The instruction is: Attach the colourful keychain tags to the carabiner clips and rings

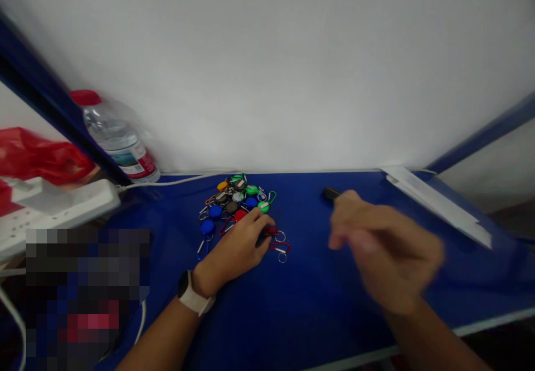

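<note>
Blue tabletop (311,298), broad between hands (240,243) (388,248)

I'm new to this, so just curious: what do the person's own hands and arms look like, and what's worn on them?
No gloves or sleeves show. Just above the left hand is a watch with a dark face and a pale strap. The right hand is blurred; nothing worn shows there.

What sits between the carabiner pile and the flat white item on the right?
Head view: a small black object on the blue tabletop, partly behind the blurred right hand.
</note>
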{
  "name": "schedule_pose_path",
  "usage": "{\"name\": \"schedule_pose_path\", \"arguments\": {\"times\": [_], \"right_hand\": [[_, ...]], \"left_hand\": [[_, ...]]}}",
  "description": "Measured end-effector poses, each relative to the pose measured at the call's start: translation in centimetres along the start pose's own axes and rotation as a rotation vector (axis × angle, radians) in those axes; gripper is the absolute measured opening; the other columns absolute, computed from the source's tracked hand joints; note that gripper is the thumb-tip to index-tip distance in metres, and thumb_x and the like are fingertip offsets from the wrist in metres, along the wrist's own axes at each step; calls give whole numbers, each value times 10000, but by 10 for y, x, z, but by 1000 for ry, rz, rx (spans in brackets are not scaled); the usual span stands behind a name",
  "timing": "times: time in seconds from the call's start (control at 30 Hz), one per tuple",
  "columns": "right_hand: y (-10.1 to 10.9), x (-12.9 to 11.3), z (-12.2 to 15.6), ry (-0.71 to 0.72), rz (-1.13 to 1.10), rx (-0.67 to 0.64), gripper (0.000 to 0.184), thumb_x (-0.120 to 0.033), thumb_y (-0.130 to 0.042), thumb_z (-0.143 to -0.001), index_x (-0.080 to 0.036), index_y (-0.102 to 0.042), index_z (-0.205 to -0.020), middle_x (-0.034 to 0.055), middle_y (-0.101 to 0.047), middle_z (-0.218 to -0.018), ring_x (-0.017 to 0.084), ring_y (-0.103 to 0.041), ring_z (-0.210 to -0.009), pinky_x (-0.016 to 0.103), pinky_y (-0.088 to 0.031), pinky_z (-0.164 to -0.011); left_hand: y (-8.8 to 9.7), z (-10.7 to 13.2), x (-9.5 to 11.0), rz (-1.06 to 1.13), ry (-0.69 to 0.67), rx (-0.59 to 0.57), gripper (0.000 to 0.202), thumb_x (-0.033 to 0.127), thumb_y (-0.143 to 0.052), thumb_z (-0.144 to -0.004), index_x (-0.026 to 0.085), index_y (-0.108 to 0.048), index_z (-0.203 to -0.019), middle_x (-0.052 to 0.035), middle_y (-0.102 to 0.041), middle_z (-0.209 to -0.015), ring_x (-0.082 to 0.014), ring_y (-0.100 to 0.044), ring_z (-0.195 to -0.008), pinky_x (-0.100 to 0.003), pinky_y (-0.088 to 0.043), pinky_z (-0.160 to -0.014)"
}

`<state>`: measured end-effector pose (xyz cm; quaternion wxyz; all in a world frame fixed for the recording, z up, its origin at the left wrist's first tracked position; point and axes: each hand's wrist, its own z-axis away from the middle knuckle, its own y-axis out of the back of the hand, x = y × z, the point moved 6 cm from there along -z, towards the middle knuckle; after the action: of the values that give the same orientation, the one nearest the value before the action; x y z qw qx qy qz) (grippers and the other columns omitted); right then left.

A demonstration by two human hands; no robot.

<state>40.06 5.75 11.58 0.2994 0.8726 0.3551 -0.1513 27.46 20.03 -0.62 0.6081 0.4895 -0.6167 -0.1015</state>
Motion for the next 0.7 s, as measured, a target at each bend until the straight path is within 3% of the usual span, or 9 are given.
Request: {"name": "schedule_pose_path", "arguments": {"times": [0.1,0.17,0.23,0.37,0.5,0.7], "right_hand": [[-48,35,-11,89,146,-240,64,-143,-597,-909,-203,-612,-894,18,-666,-807,174,-607,-749,359,-433,-742],[-74,59,0,25,200,-424,42,-209,-596,-927,-186,-618,-955,56,-684,-909,213,-615,-856,393,-417,-818],[-86,77,15,-47,226,-511,148,-258,-612,-927,-178,-611,-1053,82,-680,-999,245,-608,-947,419,-398,-878],[-88,95,36,-182,194,-531,164,-273,-628,-925,-197,-575,-1061,72,-675,-1064,244,-589,-991,431,-371,-952],[-89,104,44,-246,162,-553,106,-261,-621,-956,-217,-583,-1045,37,-681,-1057,227,-575,-998,446,-335,-1017],[-90,117,48,-236,125,-495,59,-250,-578,-1003,-213,-621,-987,24,-695,-947,207,-566,-897,383,-376,-874]], "left_hand": [[1,0,2,-15,-15,-5,215,100,-562,-923,183,-591,-1119,-76,-566,-1135,-205,-583,-996,-368,-494,-923],[2,0,4,-33,-18,-21,228,72,-557,-904,165,-588,-1110,-79,-565,-1098,-212,-577,-989,-367,-496,-904],[3,0,5,-43,-17,-32,263,53,-548,-893,157,-585,-1132,-81,-569,-1091,-217,-578,-997,-365,-495,-899],[4,0,4,-21,3,-38,294,54,-539,-907,186,-566,-1168,-63,-598,-1112,-208,-595,-1025,-356,-483,-925],[2,2,-1,28,62,-29,244,136,-580,-945,223,-546,-1170,-25,-643,-1036,-198,-621,-959,-328,-486,-841],[4,0,1,-26,77,-26,161,163,-558,-978,203,-559,-1134,-43,-657,-1071,-198,-633,-957,-321,-494,-840]]}}
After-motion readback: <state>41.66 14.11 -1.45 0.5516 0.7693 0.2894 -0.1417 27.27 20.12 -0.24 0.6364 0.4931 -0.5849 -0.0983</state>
